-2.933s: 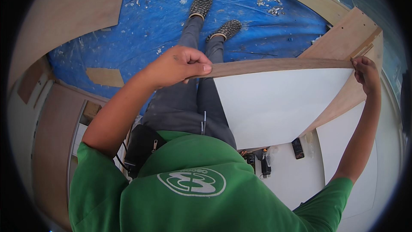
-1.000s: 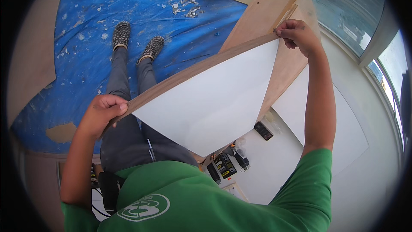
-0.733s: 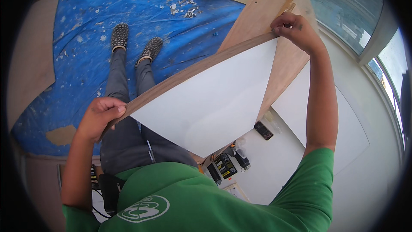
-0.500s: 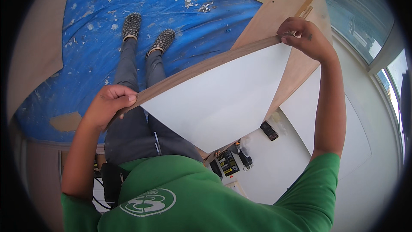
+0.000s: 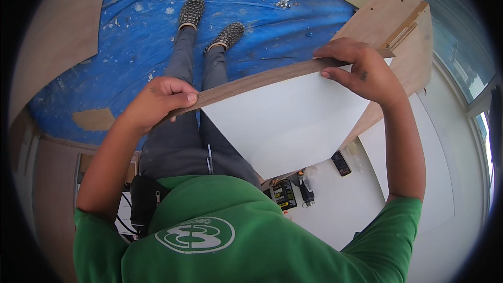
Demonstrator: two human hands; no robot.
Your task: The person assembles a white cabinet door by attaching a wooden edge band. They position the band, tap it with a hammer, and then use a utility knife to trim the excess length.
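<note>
Since the earlier frame, the right hand [image 5: 343, 65] has moved inward along the wood-grain strip [image 5: 262, 77], leaving a short length of it showing beyond the knuckles; the left hand [image 5: 173, 99] keeps its place near the other end.

As the head view shows it, the strip lies along the upper edge of the white panel [image 5: 288, 120], in front of the person's legs, and runs past the panel's left corner. The left hand pinches that overhanging part, thumb on top. The right hand straddles the strip, thumb on the near side, fingers on the far side; how hard it presses cannot be told.

Whether the strip is stuck down is not visible. If it is loose, uneven tension between the hands could pull it out of line with the panel edge, and the uncovered right end could lift. Bending the left overhang sharply might crack the strip. A sideways push could tip the panel, since no clamp shows. Its lower edge is close to the phone [image 5: 340, 163] and the black tool [image 5: 305, 188], so a slip might knock them. Crumbs from the blue sheet [image 5: 272, 36] could spoil a glued face.
</note>
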